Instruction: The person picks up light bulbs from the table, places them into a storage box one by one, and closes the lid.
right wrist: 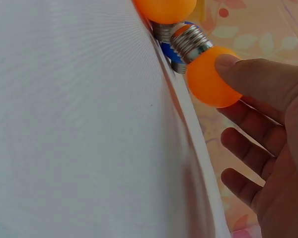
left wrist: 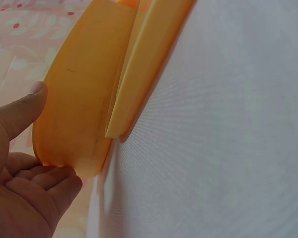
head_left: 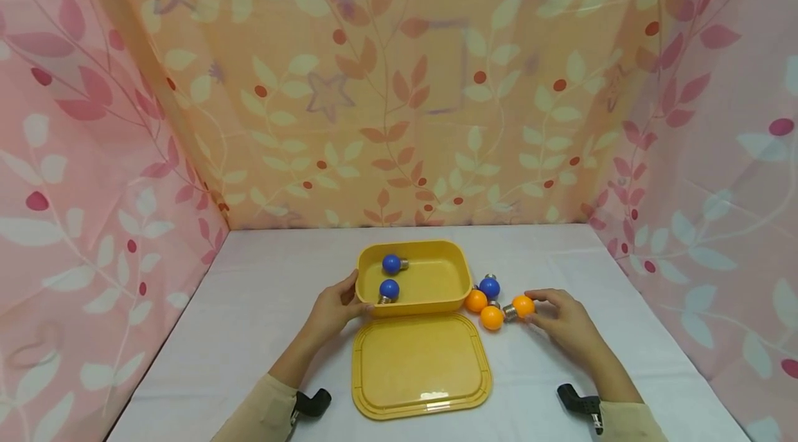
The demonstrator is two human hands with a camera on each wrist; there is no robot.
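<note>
Left: pink leaf-patterned cloth, hung as a side wall. Left hand, sleeved, black wrist camera attached; fingers bent around the near left corner of the box, thumb along its near wall.

Centre: yellow box, uncovered, on the white-covered surface. Contents, two blue bulbs at its left end: far bulb, cap to the right; near bulb, cap toward the near wall. Yellow lid, one, flat, directly in front of the box.

Right of box: three loose bulbs, clustered. Orange bulb, just beside the box; blue bulb, behind; second orange bulb, nearest the lid.

Far right of cluster: third orange bulb, screw cap leftward, pinched by the right hand between thumb and forefinger, remaining fingers loosely spread. Whether it touches the surface: cannot tell.
</note>
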